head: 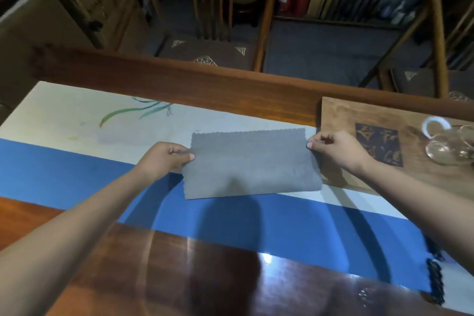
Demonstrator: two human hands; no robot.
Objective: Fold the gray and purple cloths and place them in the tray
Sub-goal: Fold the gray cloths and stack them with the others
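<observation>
A gray cloth with scalloped edges hangs just above the table as a wide rectangle, its lower edge near the blue stripe. My left hand pinches its upper left corner. My right hand pinches its upper right corner. A wooden tray with a dark patterned square lies at the right, right beside the cloth's right edge. No purple cloth is in view.
A white and blue table runner with a painted green plant covers the glossy wooden table. Glass teaware stands on the tray's right part. Wooden chairs stand beyond the table's far edge.
</observation>
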